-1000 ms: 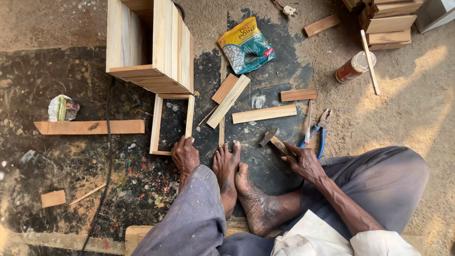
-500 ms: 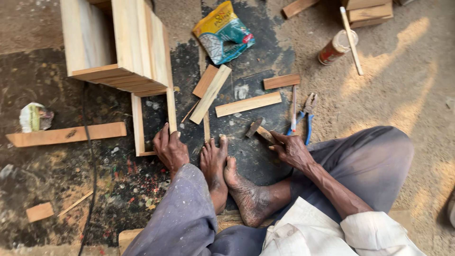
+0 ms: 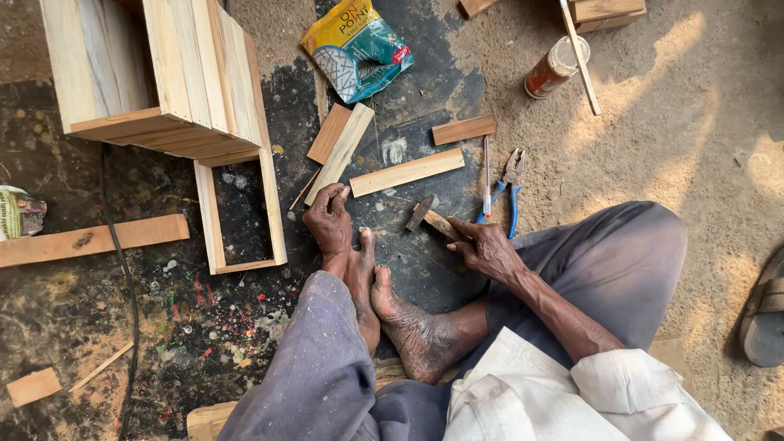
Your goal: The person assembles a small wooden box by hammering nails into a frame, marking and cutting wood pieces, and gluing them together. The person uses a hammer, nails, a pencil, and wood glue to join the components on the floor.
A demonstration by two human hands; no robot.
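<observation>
Right grip (image 3: 483, 249) on hammer (image 3: 431, 217), wooden frame (image 3: 238, 212) hollow

yellow-and-teal pouch (image 3: 357, 47): at 12 o'clock on the floor, flat, crumpled, red patch at one corner | labelled can (image 3: 554, 67): at 1 o'clock, cylinder on its side, red-orange label, pale cap | printed wrapper (image 3: 20, 214): at 9 o'clock, left edge, whitish-green, crumpled

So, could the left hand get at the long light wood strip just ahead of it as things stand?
Probably yes. The left hand rests on the floor with its fingertips right at the near end of the long wood strip, and nothing lies between them.
</observation>
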